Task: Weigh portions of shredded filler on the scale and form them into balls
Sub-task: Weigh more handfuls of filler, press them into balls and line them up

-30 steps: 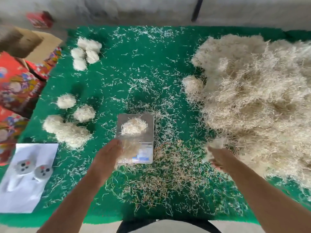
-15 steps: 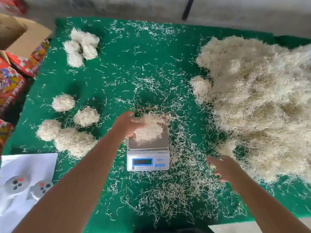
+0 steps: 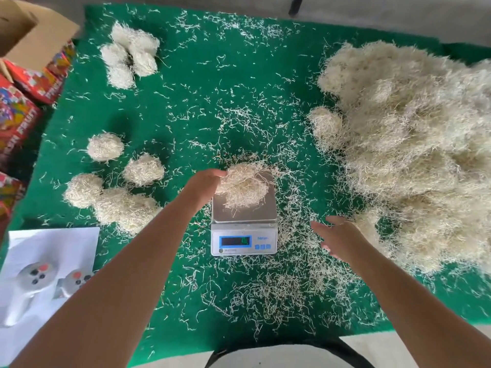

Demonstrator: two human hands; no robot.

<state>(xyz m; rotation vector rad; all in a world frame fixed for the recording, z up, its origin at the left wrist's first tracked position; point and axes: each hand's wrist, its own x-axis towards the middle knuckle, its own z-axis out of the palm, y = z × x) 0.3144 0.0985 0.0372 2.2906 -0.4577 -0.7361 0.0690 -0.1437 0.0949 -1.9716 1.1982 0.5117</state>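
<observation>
Portion: a loose, pale straw-coloured clump of shredded filler [image 3: 243,188] sits on the steel platform of the scale [image 3: 244,224], spilling past the platform's far edge, with stray strands hanging off its sides.
Left hand: the left hand [image 3: 203,185] reaches in from the left and touches the clump's left side, fingers curled against it; whether they pinch the strands or only rest there cannot be told.
Right hand: the right hand [image 3: 338,236] hovers right of the scale with fingers spread wide and nothing in it, close to the near edge of the big pile [image 3: 414,144].
Scale display: a blue-framed screen faces the person; its digits are too blurred to read.
Formed balls: five rough balls [image 3: 117,181] lie left of the scale, two of them merged into one long lump; four whiter ones [image 3: 130,55] cluster at the far left corner.
Open room: the green mat [image 3: 212,83] is mostly bare beyond the scale, dotted with scattered shreds; a thicker litter of shreds lies between the scale and the mat's near edge.
Edges: the pile covers the mat's right side; a white sheet [image 3: 45,274] overlaps the near left corner; printed red cartons [image 3: 24,102] stand off the left edge.
Textures: filler is thin, curly, fibrous; the mat is short-napped; the platform is smooth metal.
</observation>
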